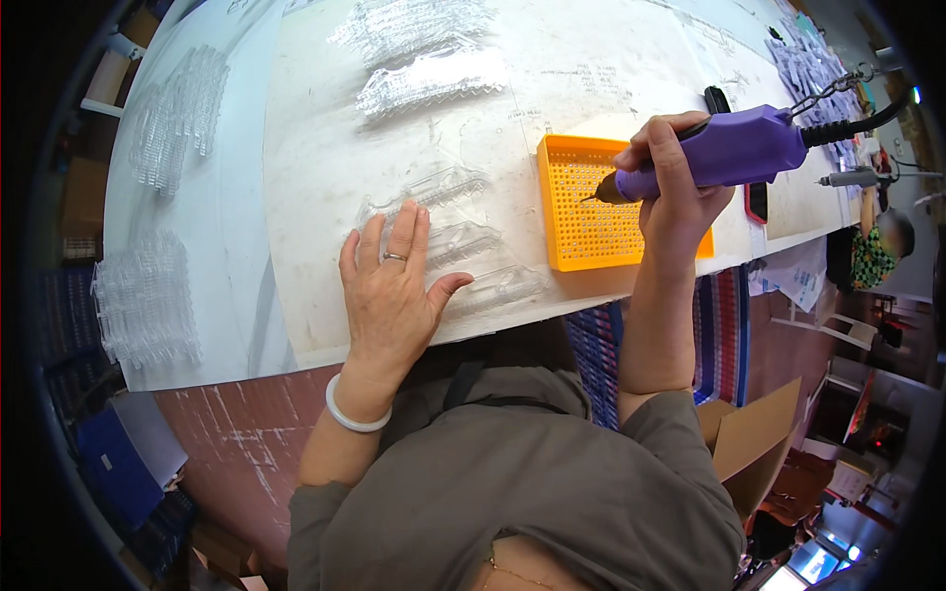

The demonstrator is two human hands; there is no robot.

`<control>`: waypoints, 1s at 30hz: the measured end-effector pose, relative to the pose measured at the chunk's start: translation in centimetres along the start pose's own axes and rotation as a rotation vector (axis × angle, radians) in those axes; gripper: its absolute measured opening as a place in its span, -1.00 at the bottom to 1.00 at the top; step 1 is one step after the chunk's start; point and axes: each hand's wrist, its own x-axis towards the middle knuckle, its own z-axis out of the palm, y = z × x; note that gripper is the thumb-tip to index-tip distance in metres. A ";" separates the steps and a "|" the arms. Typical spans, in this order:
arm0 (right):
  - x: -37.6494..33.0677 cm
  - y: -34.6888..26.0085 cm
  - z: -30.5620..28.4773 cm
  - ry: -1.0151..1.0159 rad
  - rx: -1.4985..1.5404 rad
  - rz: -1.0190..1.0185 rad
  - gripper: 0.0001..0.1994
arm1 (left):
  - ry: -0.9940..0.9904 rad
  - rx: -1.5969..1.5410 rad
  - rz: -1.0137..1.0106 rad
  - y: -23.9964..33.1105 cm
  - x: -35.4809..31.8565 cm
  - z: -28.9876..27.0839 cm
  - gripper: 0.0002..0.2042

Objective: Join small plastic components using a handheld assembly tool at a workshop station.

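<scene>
Left hand (389,286) is lying flat at frame centre, fingers spread, pressing on three clear plastic parts (463,241) on the table (296,197); it is gripping nothing. Right hand (675,197) is wrapping its fingers tight around one purple electric screwdriver (729,150), right of centre, tip hovering over one orange perforated tray (581,202). Two heaps of clear parts (424,54) are sitting at top centre, and two more stacks (158,217) at the left edge.

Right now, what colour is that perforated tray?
Orange, the perforated tray; seen in the head view.
</scene>
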 end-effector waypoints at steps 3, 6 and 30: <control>0.2 0.3 -0.5 -0.020 0.060 0.013 -0.93 | -0.004 -0.016 -0.005 0.1 0.1 0.0 -0.29; 0.4 0.2 -0.4 -0.011 0.074 0.050 -0.94 | -0.007 -0.021 -0.011 0.1 0.3 -0.1 -0.29; 1.5 0.1 11.9 -0.275 0.161 -0.065 -0.97 | -0.022 0.015 -0.064 0.6 1.4 -0.1 -0.28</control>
